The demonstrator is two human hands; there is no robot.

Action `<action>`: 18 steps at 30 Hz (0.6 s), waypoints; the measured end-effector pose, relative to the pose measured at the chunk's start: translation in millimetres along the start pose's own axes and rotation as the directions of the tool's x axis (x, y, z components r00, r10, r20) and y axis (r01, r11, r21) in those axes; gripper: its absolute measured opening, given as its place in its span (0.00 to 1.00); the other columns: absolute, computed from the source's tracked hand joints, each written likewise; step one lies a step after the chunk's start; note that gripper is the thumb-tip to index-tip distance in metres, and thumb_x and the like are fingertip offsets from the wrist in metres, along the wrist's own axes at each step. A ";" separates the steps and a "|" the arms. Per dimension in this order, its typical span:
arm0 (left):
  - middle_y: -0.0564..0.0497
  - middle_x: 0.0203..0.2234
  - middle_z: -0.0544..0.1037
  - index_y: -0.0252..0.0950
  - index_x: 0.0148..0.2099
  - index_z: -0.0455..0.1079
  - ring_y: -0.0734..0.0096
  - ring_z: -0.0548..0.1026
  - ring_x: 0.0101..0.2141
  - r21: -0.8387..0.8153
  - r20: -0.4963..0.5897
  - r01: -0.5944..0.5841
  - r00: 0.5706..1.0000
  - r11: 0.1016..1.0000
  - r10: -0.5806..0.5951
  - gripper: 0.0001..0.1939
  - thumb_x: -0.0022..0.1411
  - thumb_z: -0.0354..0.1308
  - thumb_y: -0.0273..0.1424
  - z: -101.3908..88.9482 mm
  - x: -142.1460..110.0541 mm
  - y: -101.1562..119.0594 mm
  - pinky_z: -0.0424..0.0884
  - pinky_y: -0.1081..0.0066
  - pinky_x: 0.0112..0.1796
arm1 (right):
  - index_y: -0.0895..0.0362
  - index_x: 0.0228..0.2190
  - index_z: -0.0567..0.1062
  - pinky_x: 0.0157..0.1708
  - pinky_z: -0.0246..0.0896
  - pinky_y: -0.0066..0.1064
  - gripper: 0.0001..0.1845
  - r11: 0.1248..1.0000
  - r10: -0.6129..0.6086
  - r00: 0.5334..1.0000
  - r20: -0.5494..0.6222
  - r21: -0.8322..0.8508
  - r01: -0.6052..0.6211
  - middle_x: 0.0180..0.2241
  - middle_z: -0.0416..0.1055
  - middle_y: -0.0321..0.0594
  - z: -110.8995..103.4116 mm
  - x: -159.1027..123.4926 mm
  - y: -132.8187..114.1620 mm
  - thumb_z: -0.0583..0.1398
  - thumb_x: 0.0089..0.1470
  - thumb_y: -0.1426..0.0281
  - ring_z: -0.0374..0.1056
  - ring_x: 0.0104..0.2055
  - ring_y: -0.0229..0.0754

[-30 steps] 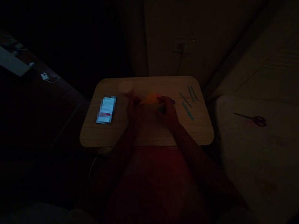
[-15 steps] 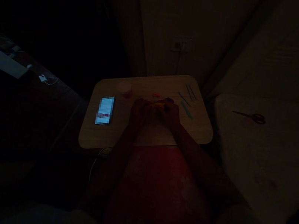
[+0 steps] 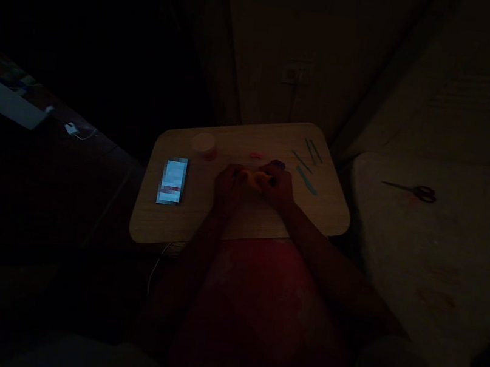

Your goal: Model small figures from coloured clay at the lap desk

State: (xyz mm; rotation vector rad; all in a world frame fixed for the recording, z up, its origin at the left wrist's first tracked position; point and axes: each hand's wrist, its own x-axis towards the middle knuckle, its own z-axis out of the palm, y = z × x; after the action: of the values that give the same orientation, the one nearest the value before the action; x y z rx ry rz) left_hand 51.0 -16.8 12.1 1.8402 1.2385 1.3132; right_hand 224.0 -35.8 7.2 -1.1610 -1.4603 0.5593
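One orange lump [image 3: 255, 179] is held by half-curled fingers of left hand [image 3: 227, 184] and right hand [image 3: 281, 190], pink piece [image 3: 256, 156] at twelve o'clock.

Left hand [image 3: 227, 186] and right hand [image 3: 279, 190] bare, five-fingered, finer detail lost in shadow. Forearms [image 3: 329, 263] bare too, widening from wrist toward elbow. Red cloth [image 3: 256, 295] over the lap, apparently worn, faint paler blotches. Dim greyish patch [image 3: 384, 364] by the right elbow; sleeve or not, too dark to tell.
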 end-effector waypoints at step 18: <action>0.47 0.40 0.80 0.38 0.46 0.75 0.64 0.78 0.40 -0.191 0.022 -0.032 0.999 0.981 0.037 0.23 0.67 0.61 0.55 2.6 6.1 -4.7 0.74 0.67 0.42 | 0.53 0.37 0.78 0.34 0.71 0.33 0.25 0.974 -0.013 1.000 0.010 0.224 0.010 0.34 0.79 0.41 2.8 -1.6 2.0 0.66 0.58 0.43 0.75 0.34 0.42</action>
State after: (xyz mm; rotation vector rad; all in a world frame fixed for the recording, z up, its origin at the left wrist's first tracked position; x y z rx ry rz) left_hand 52.3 -9.2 9.7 1.7441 1.0330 1.3727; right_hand 221.8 -35.7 4.1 -0.9721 -1.3734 0.7044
